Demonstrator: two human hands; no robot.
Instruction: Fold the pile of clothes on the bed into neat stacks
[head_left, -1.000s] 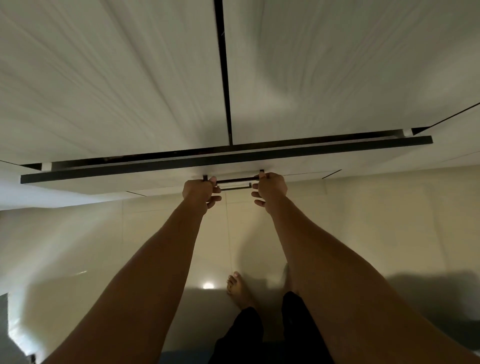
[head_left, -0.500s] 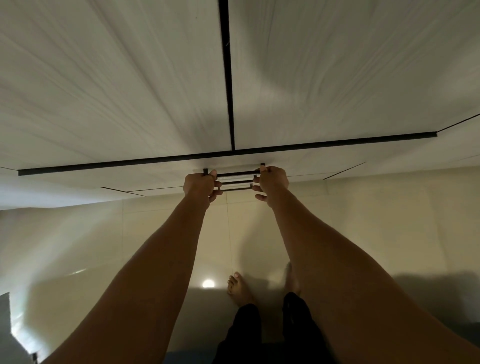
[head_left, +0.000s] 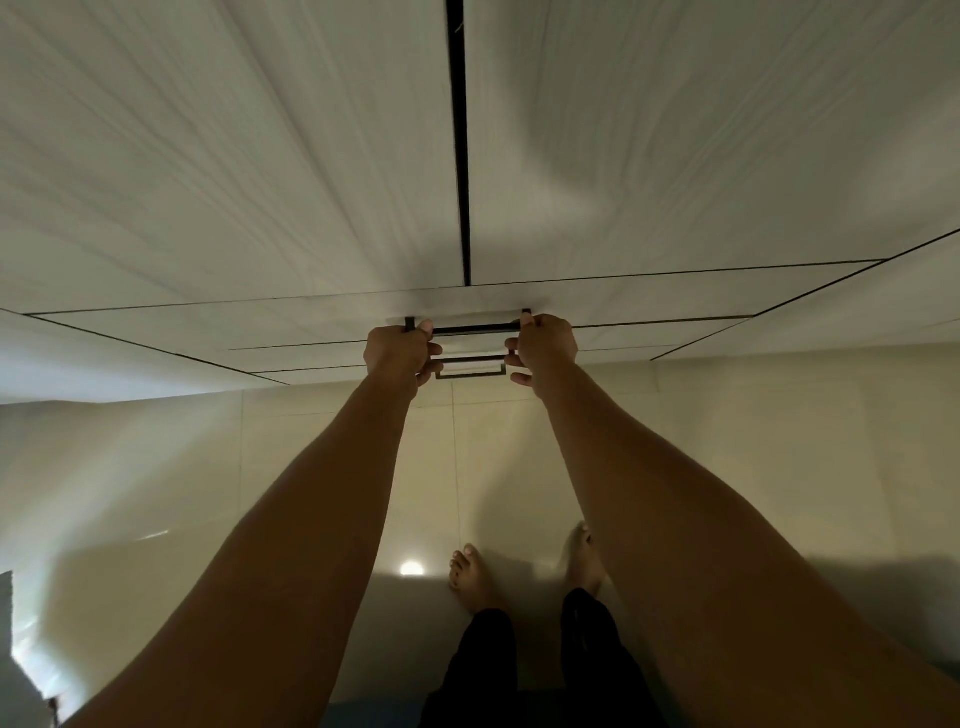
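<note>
1. Clothes and bed lie outside this view; in front of your hands is a pale drawer front, below the wardrobe doors.
2. Your left hand is curled round the left end of the dark bar handle, thumb on top.
3. Your right hand grasps the right end the same way.
4. You stand barefoot on the tiled floor.
</note>
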